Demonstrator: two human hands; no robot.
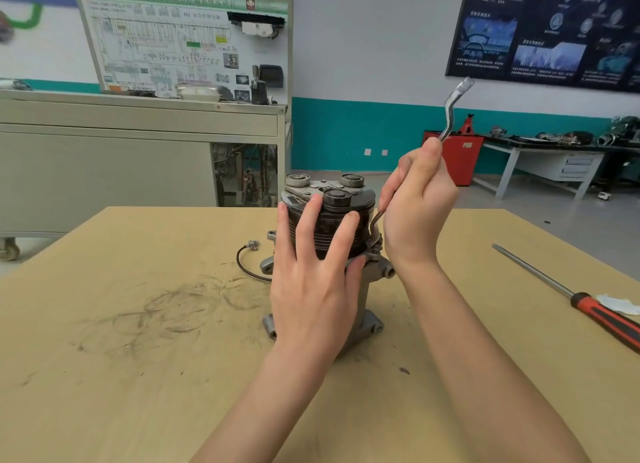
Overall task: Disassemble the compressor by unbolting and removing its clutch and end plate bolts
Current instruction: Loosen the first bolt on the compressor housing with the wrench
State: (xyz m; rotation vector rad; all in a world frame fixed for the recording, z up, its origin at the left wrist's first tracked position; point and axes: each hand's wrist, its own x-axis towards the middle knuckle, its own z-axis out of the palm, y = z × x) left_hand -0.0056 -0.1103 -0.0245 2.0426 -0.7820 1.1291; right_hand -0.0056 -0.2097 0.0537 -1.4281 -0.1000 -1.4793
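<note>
- the compressor [367,291] stands on end near the middle of the wooden table [138,376], clutch pulley [327,229] uppermost, so the fasteners under the pulley can be reached from the side.
- the left hand [311,289] lies flat against the near side of the pulley, fingers straight and spread, pressing rather than gripping; this looks meant to stop the body from turning or tipping under the tool's pull.
- the right hand [419,206] is clenched round the middle of a cranked wrench [453,106], whose free end sticks up and away past the knuckles.
- the wrench's lower end drops into the gap just under the pulley's right edge, at the mounting flange [382,267]; the fastener itself is hidden by the tool, so i cannot tell whether the head is seated on it.
- the crank in the shank seems to be why this tool is chosen: it clears the pulley rim while reaching low.
- judged from this, the step in hand is loosening a bolt on the right side; the clutch is not yet off.
- risk: a slipping wrench head could rock the tall, narrow casting.
- a black wire [242,263] trails from the compressor's left side; a red-handled screwdriver [588,307] and a white rag [620,305] lie well apart at the right.
</note>
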